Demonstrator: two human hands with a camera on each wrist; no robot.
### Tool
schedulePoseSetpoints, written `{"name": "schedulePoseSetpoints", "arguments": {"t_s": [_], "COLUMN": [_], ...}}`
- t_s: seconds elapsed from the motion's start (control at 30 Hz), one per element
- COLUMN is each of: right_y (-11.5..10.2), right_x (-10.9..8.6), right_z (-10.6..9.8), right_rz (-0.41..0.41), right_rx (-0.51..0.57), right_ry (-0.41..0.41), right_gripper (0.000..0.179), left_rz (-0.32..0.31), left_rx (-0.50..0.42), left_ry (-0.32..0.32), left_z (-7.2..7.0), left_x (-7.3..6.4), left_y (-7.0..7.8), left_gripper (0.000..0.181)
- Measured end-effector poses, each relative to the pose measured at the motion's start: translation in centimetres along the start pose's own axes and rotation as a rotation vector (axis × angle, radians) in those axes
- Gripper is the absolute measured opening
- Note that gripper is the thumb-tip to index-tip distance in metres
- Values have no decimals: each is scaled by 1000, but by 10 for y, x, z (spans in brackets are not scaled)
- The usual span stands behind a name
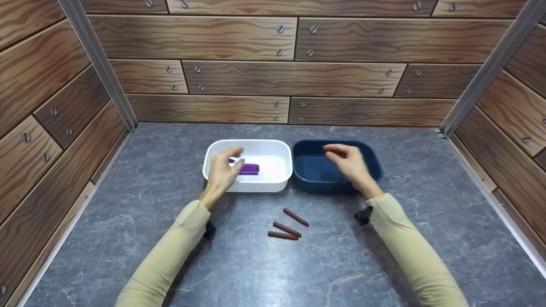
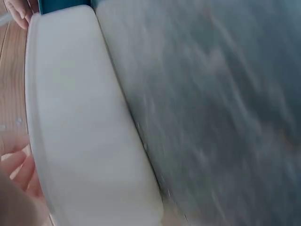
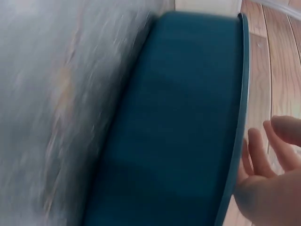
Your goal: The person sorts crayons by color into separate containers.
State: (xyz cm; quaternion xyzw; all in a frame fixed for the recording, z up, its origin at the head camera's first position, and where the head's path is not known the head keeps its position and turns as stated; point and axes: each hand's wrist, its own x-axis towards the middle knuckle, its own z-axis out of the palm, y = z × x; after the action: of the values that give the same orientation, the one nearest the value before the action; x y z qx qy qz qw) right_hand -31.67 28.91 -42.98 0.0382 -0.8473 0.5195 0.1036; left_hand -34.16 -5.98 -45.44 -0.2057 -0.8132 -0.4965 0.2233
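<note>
Grey tabletop (image 1: 239,260), left hand (image 1: 222,171) over white tub (image 1: 261,186), right hand (image 1: 351,165) over navy tub (image 1: 320,186), each grip loose, half-wide

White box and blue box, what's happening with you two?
A person's left hand is over the white box, beside some purple sticks inside it. The right hand is over the dark blue box. Neither hand visibly grips anything. Three brown sticks lie on the grey tabletop.

Left tub (image 1: 264,186) is sitting beside right tub (image 1: 322,186).
Three sticks (image 1: 287,229) are lying before them; a pile (image 1: 252,169) is resting, seemingly flat, inside the left.
</note>
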Motion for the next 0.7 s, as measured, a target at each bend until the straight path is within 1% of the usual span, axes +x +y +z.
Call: {"name": "schedulePoseSetpoints", "arguments": {"t_s": [0.07, 0.17, 0.3, 0.37, 0.43, 0.6, 0.7], "right_y": [4, 12, 21, 24, 27, 33, 37], "right_x": [-2, -4, -6, -7, -9, -11, -10], "right_z": [-10, -24, -39, -45, -49, -57, -61], "right_rz": [17, 42, 66, 78, 99, 170, 223], "right_rx": [7, 11, -2, -1, 5, -5, -3], "right_ry": [42, 99, 159, 202, 251, 351, 366], "right_gripper": [31, 32, 32, 31, 30, 35, 42], "left_rz": [-10, -16, 27, 53, 63, 50, 41], "left_rx": [-73, -156, -175, -177, -180, -231, -261], "left_ry": [-66, -171, -277, -321, -361, -440, -477], "left_z": [5, 13, 22, 26, 29, 33, 34], "left_x": [-3, -8, -13, -14, -15, -18, -20], "left_y": [3, 8, 13, 15, 18, 26, 31], "left_gripper": [26, 24, 22, 21, 20, 23, 25]}}
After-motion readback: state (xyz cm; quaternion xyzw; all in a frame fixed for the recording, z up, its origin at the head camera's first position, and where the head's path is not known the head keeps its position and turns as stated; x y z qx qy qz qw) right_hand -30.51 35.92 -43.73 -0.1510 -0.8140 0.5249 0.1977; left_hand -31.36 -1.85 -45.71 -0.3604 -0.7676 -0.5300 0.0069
